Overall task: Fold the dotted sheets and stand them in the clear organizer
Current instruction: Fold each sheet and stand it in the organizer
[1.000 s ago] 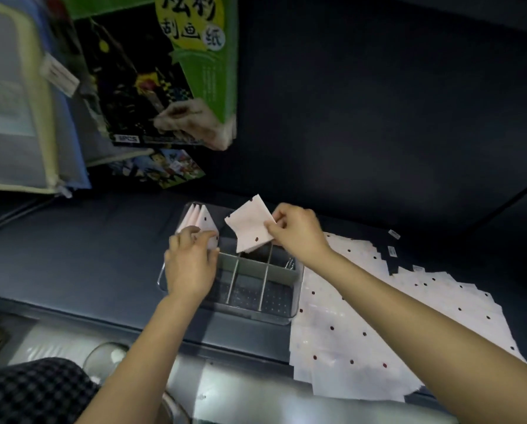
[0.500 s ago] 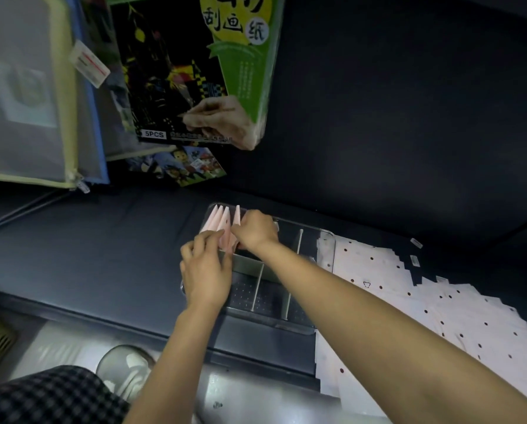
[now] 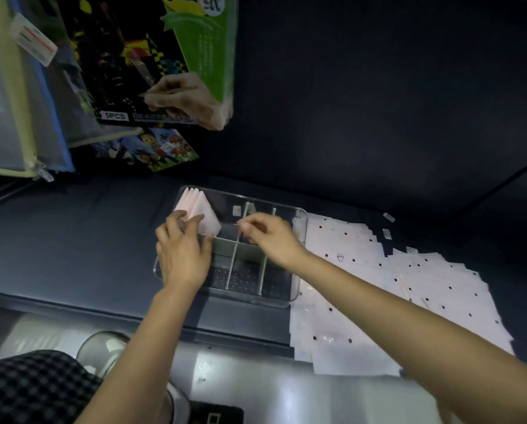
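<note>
The clear organizer [image 3: 299, 218] sits on the dark table and is split by dividers into several compartments. Several folded pink-white sheets [image 3: 201, 209] stand fanned in its rear left compartment. My left hand [image 3: 182, 255] lies over the organizer's left side, its fingertips touching the near edge of the folded sheets. Over the middle dividers hovers my right hand [image 3: 271, 240], fingers loosely curled and holding nothing. Right of the organizer, flat dotted sheets [image 3: 409, 286] lie spread in an overlapping pile that reaches over the table's front edge.
A green scratch-paper pack [image 3: 152, 62] and a cartoon pack [image 3: 146, 146] lean against the dark back wall. Zipped mesh pouches [image 3: 14, 96] stand at the far left. Small paper scraps [image 3: 387, 217] lie behind the sheets. Below the table edge sits a round clear object [image 3: 103, 350].
My right hand carried a folded sheet to the rear left compartment, left it among the others and drew back to the right with nothing in it. My left hand stayed by the stack.
</note>
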